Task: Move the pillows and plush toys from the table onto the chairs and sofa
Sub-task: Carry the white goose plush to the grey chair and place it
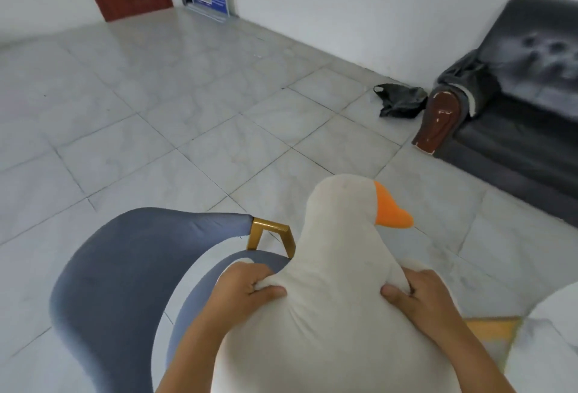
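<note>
While the sofa at 2 o'clock sits bare, the chair at 7 o'clock receives the goose toy; left hand and right hand each pinch its body. Placement unfinished; table unseen.

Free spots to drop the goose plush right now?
Blue chair seat: a bare strip shows between its curved back and the white goose plush, which the left hand and right hand grip over it. Dark sofa seat cushion is bare beside the brown-capped armrest. A black bag lies on the floor nearby.
</note>
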{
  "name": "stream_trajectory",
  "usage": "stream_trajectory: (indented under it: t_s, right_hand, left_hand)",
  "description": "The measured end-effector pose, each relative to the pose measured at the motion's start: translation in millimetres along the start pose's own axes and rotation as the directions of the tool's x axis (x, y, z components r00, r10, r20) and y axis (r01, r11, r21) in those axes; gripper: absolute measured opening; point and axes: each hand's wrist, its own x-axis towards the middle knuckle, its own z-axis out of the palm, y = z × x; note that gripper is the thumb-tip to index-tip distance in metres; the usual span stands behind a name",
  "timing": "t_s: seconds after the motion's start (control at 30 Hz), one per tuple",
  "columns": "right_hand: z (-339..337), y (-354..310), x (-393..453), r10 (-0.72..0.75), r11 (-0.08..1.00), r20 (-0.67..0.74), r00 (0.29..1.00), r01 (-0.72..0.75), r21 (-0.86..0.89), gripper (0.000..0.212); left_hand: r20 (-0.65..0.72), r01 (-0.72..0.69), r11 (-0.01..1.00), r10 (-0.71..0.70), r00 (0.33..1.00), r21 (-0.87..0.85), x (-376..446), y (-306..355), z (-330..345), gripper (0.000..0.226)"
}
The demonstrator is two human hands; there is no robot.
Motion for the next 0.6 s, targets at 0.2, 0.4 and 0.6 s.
stream_trajectory:
  t_s: [0.2,0.4,0.6]
  right_hand:
    - [-3.7,-22.8,95.8,-0.12,0.993,0.06,0.991,0.119,0.01,0.072]
    - [61.2,-31.1,151.0,-0.328,0.944,0.341,0.881,0.316,0.091,0.075]
    - [135.5,-59.3,212.3,-0.551,0.819,0.518,0.654,0.541,0.189,0.068]
  left_hand:
    - [-0.116,0.071,0.994,-0.079,0.99,-0.08,33.1,-3.4,-27.0,0.022]
    - [-0.295,0.349,0.928,-0.372,0.88,-0.13,-4.1,-52.7,-8.3,0.028]
    - [-0.441,0.585,0.767,-0.636,0.633,-0.265,-31.9,-72.2,10.6,0.021]
